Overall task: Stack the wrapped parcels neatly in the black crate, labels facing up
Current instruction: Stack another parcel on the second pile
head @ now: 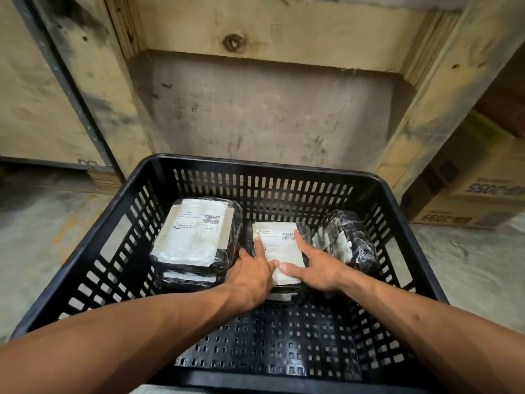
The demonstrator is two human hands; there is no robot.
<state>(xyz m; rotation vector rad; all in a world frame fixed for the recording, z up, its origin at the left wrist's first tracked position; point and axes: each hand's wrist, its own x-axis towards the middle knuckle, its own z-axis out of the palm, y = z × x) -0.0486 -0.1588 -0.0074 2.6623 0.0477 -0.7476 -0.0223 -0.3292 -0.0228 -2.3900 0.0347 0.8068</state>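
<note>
Our fingers lie nearly straight and spread over the label of the middle parcel (279,253), pressing down on it and not curled round anything. The left hand (251,275) has its forefinger along the label's left edge, the right hand (314,265) reaches up the right edge, and the two thumbs almost meet at the near end.

That parcel sits label up on another one, of which only the near edge shows. Just to its left is a taller stack of parcels (196,240), also label up and close against it. To its right a third parcel (345,237) leans on its side against the crate wall, its label turned sideways.

All of these lie toward the back of the black crate (284,382), whose near floor is bare. A cardboard box (466,191) stands on the concrete outside it.

We judge that we are squaring the middle stack. Next, the leaning parcel likely needs gripping, turning label up and laying flat.
</note>
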